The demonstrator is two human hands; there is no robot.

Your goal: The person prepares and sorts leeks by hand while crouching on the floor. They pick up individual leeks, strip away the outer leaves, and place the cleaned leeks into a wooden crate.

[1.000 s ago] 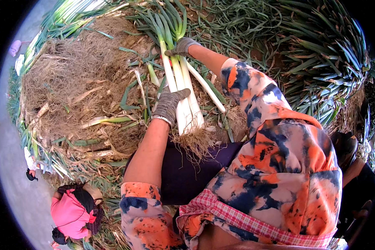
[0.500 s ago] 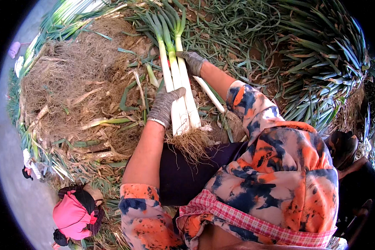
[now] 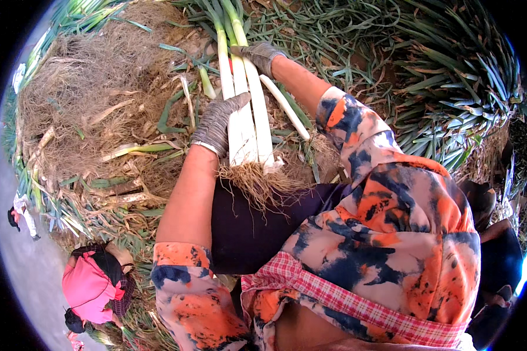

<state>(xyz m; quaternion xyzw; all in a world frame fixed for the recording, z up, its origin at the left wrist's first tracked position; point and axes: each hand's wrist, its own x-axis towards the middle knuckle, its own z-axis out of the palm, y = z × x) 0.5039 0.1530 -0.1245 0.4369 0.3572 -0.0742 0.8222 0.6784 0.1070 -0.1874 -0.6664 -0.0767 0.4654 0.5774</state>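
The person holds three long green onions [image 3: 258, 126] side by side over the near middle of the scene, roots toward the body and green tops pointing away. The left hand [image 3: 215, 121], in a grey knitted glove, is closed on the lower shafts, its thumb laid across the white; its other fingers are mostly hidden. The right hand [image 3: 260, 57], gloved alike, grips farther up, near where white turns to green; the fingers underneath cannot be seen.

As far as can be judged, the cleaning of these three is well along: their shafts look smooth, white and free of loose skins. The roots [image 3: 260, 182] are untrimmed, hanging in a brown tangle over the dark trousers [image 3: 249, 234], and the green tops remain attached.

Much of the lot appears to be left: a large heap of leafy onions [image 3: 450, 82] lies at the far right. One loose white stalk [image 3: 285, 108] rests just right of the held ones. Discarded green leaves [image 3: 333, 41] lie beyond the right hand, and a broad mass of dry, fibrous roots [image 3: 82, 76] spreads to the left. Near left, a co-worker in a pink top [image 3: 91, 286] bends over.
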